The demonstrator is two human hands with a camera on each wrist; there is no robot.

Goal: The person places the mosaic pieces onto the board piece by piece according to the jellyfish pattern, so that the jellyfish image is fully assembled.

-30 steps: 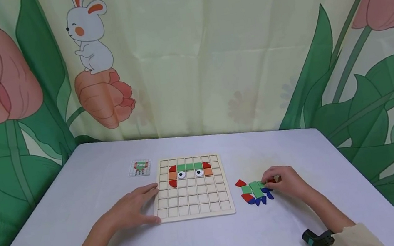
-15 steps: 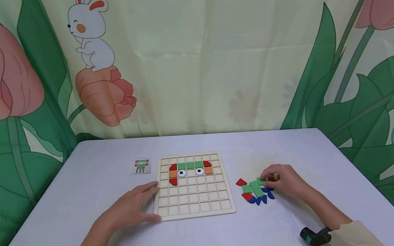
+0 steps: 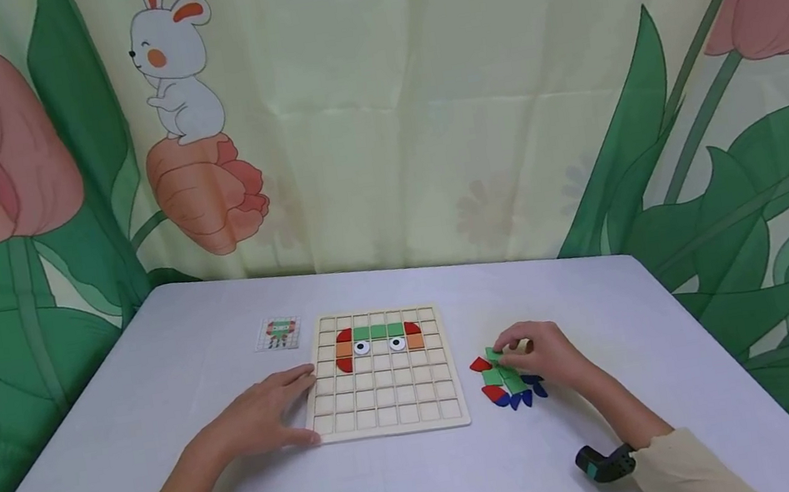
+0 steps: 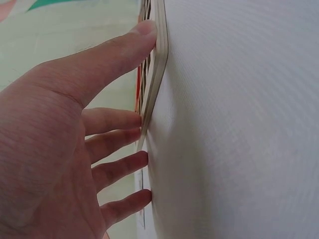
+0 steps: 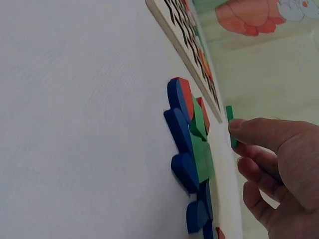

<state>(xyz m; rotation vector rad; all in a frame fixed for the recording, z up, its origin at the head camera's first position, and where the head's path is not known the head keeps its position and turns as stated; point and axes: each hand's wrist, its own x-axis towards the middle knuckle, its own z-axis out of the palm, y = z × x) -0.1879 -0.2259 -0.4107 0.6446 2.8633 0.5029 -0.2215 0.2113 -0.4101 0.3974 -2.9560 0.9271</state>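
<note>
My left hand (image 3: 267,415) lies at the left side of a wooden grid board (image 3: 391,398). Its thumb touches the board's near corner while the straight fingers reach along the edge, as the left wrist view shows. On the board sit red, orange and green pieces and two round eye pieces (image 3: 396,344). My right hand (image 3: 544,353) pinches a green tile (image 5: 230,113) between thumb and fingers, raised over the pile in the right wrist view. Beneath it lie other green tiles (image 3: 512,381), red pieces (image 3: 480,364) and blue rounded pieces (image 5: 178,130); the hand hides part of this pile.
A small picture card (image 3: 277,334) of a figure on a grid lies beyond the board's left side. The white-covered table (image 3: 398,489) ends at a printed curtain (image 3: 382,155) with tulips and a rabbit. A black device (image 3: 605,463) is worn on each wrist.
My right hand has moved left and slightly away from me, carrying the green tile up from the pile's right part. My left hand keeps its place at the board.
</note>
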